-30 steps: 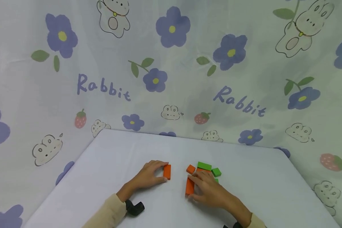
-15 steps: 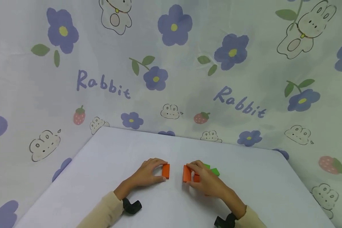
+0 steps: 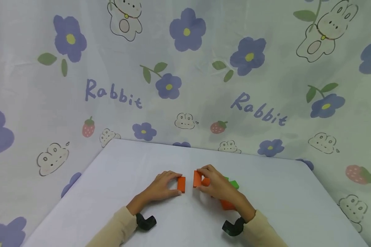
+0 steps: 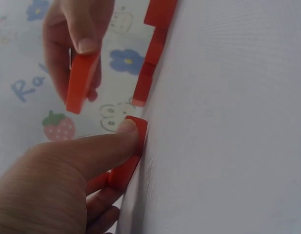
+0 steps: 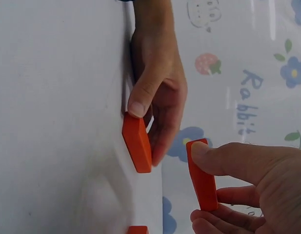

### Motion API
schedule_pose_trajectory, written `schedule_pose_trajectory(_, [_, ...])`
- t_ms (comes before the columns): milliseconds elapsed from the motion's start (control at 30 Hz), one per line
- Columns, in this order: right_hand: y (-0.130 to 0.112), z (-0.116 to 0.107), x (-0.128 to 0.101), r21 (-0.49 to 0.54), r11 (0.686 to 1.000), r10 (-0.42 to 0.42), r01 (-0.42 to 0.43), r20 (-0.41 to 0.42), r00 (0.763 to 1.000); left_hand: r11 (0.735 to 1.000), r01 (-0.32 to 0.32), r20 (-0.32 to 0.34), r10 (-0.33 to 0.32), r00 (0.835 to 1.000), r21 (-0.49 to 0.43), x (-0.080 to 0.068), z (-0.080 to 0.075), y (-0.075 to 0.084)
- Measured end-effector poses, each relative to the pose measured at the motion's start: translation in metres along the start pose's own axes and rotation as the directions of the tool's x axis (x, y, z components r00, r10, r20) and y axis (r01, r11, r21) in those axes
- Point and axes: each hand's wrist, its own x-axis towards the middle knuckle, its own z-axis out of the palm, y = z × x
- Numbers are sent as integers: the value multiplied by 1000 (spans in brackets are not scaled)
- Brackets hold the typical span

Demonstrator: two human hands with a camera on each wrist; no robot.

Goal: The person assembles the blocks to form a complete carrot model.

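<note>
My left hand [image 3: 175, 184] grips a flat orange block [image 3: 181, 184] that stands on its long edge on the white table [image 3: 126, 164], thumb on the near end and fingers on the far end. In the left wrist view the thumb [image 4: 122, 136] presses this block [image 4: 131, 161] against the table. My right hand [image 3: 202, 178] pinches a second orange block [image 3: 197, 178] and holds it upright, just above the table and a little to the right of the first. The right wrist view shows both blocks, the held one [image 5: 203, 176] and the standing one [image 5: 137, 144], side by side with a gap between them.
Behind my right hand lie more blocks: an orange one [image 3: 227, 205] near the wrist and green ones [image 3: 234, 184] farther back. A flower-and-rabbit printed cloth [image 3: 185, 75] hangs behind the table. Black wrist mounts [image 3: 145, 222] sit on both sleeves.
My right hand picked an orange block out of the pile and carried it left and away from me, toward the block in my left hand. The left hand stayed in place.
</note>
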Motion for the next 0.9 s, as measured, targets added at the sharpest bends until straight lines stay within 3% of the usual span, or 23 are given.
schedule_pose_trajectory(233, [1, 17, 11, -15, 1000, -4, 5, 59, 998, 1000, -3, 15, 3, 1000, -5, 2, -2, 1])
schedule_pose_trajectory(567, [6, 42, 17, -34, 998, 62, -59, 97, 993, 1000, -25, 15, 25, 1000, 10, -1, -2, -1])
schedule_pose_trajectory(900, [9, 51, 13, -112, 993, -18, 25, 65, 998, 999, -33, 24, 33, 999, 32, -1, -1, 0])
